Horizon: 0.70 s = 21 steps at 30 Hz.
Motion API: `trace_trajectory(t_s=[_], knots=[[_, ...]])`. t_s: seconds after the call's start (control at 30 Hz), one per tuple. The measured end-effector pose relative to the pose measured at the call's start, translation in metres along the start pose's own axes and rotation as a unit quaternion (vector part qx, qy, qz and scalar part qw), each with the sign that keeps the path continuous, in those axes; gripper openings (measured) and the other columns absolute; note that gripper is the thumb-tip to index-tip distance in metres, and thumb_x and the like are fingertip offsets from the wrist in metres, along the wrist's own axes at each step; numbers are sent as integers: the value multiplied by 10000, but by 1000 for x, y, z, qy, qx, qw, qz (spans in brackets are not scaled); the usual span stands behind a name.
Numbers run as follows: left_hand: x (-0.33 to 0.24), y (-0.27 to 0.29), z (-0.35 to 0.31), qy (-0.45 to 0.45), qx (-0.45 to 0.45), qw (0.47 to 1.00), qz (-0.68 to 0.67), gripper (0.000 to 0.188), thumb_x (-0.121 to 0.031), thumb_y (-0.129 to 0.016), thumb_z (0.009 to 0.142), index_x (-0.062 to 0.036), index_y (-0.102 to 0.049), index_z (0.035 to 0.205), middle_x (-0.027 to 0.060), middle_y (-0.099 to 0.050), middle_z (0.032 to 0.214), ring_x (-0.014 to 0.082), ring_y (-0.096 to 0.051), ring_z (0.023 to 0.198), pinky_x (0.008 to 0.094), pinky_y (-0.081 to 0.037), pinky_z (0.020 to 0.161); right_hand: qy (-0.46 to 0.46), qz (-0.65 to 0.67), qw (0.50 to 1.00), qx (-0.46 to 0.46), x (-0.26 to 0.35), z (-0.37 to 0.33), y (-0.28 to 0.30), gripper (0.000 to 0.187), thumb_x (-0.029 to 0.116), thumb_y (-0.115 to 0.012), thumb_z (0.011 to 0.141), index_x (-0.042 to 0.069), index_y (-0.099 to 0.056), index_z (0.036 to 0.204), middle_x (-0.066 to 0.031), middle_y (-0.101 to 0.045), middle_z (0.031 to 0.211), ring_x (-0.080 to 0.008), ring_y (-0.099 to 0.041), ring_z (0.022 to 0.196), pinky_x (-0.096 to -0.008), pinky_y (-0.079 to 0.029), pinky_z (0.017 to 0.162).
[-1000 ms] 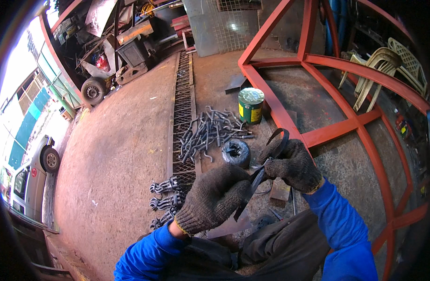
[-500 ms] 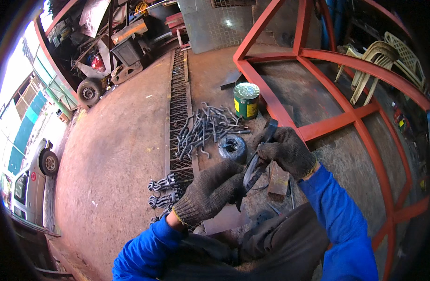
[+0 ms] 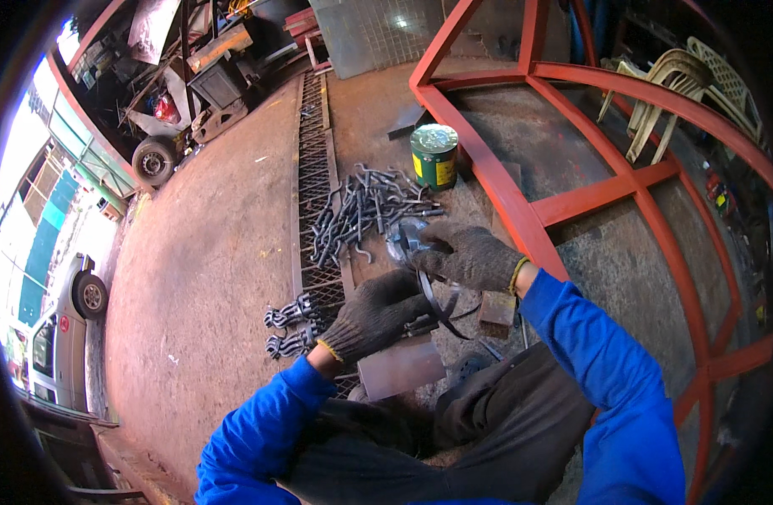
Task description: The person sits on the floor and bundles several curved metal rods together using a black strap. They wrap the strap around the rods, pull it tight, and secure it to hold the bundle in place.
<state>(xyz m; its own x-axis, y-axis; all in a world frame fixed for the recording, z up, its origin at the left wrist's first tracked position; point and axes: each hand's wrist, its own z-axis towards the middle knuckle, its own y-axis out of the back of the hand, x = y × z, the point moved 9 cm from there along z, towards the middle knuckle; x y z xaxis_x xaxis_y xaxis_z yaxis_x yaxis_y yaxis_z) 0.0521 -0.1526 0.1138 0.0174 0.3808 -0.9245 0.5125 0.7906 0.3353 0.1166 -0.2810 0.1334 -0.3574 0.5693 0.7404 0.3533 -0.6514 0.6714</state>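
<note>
Both my hands wear dark knit gloves below blue sleeves. My left hand (image 3: 376,313) is closed around the lower end of a dark curved metal piece (image 3: 438,305) that arcs up between the hands. My right hand (image 3: 471,256) lies fingers-down on a small coil of grey wire (image 3: 402,241) on the ground and also touches the top of the curved piece. Just beyond the coil is a heap of bent grey metal hooks (image 3: 368,210). What the curved piece is exactly, I cannot tell.
A green and yellow paint can (image 3: 434,156) stands beyond the hooks. A red steel frame (image 3: 521,210) runs along the right. A long metal grating (image 3: 315,181) lies to the left, with two clamp-like parts (image 3: 290,328) beside it. A rusty block (image 3: 496,309) sits under my right wrist.
My right hand has come down from holding the curved piece up in the air and now rests on the wire coil. My left hand has stayed closed on the piece.
</note>
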Motion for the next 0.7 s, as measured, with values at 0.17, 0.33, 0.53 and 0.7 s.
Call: trace_trajectory(t_s=[0.17, 0.33, 0.53, 0.7], knots=[[-8, -1, 6, -66, -84, 993, 39, 250, -186, -636, 907, -23, -667, 1094, 118, -718, 980, 165, -672, 903, 309, -515, 824, -75, -86, 993, -13, -14, 2, 3, 594, 574, -629, 854, 19, -673, 1060, -237, -671, 1048, -365, -648, 975, -445, -497, 869], [-1, -10, 16, -83, -68, 992, 59, 269, -127, -624, 885, -24, -655, 1131, 136, -716, 1024, 222, -687, 936, 334, -522, 857, -22, -88, 995, -38, -9, -1, -7, 573, 564, -588, 865, 9, -702, 955, -240, -682, 963, -399, -650, 940, -462, -500, 838], [9, -4, 16, -50, -115, 978, 169, 354, -213, -663, 869, -29, -639, 1170, 170, -705, 1044, 281, -690, 971, 370, -526, 857, -105, 45, 993, 32, -31, -1, -8, 480, 450, -577, 906, -16, -684, 949, -224, -682, 870, -344, -669, 815, -420, -516, 758], [29, 11, 21, -19, -119, 973, 196, 433, -302, -692, 873, -28, -635, 1204, 172, -703, 1088, 272, -709, 923, 359, -543, 837, -130, 134, 980, 72, -43, -3, -17, 468, 420, -507, 967, -9, -689, 927, -155, -683, 789, -237, -649, 691, -375, -508, 659]])
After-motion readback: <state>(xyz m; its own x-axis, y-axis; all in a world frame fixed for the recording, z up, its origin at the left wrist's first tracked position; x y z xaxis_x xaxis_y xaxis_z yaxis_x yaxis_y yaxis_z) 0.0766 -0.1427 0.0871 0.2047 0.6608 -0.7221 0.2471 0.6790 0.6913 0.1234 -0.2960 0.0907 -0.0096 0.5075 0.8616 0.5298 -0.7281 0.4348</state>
